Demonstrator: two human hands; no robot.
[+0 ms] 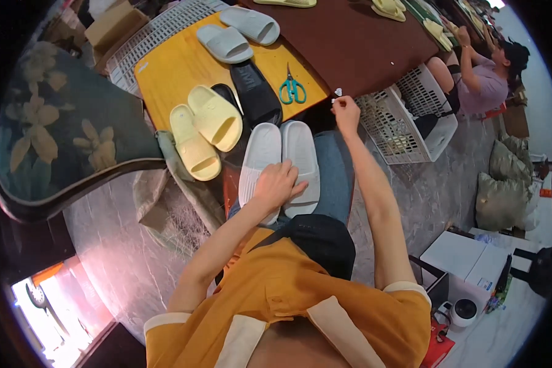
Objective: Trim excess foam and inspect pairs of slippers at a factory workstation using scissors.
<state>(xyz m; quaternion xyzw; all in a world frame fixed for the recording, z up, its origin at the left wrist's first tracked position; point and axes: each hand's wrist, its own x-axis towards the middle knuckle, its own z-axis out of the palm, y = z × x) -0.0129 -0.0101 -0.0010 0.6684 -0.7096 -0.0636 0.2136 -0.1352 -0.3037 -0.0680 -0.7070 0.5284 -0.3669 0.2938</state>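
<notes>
The left hand (pixel 278 183) lies palm-down on a pair of white slides (pixel 280 164) resting side by side on the person's lap, soles up, toes pointing toward the yellow table (pixel 176 69). Its fingers spread loosely over the heel ends, touching both slides where they meet; it presses on them rather than grips.

The right hand (pixel 346 111) is raised past the lap, near the table's near right corner, fingers pinched narrow on a small white tag (pixel 338 92) that sticks up just above the fingertips.

On the yellow table, teal scissors (pixel 292 89) lie close to its right edge, just beside the tag. A black slide (pixel 255 92) lies near the middle of the near edge, with a second black one partly hidden under the yellow slides (pixel 205 130). Those two yellow slides overhang the near left corner, one lapping the other. Two grey slides (pixel 239 34) sit at the far edge.

A brown table (pixel 356 43) adjoins the yellow one on the right and carries more pale yellow slides at its far edge. A white basket (pixel 405 119) stands on the floor just right of the raised hand. Beyond it, another person (pixel 481 80) in a purple top sits at the brown table's right end.
</notes>
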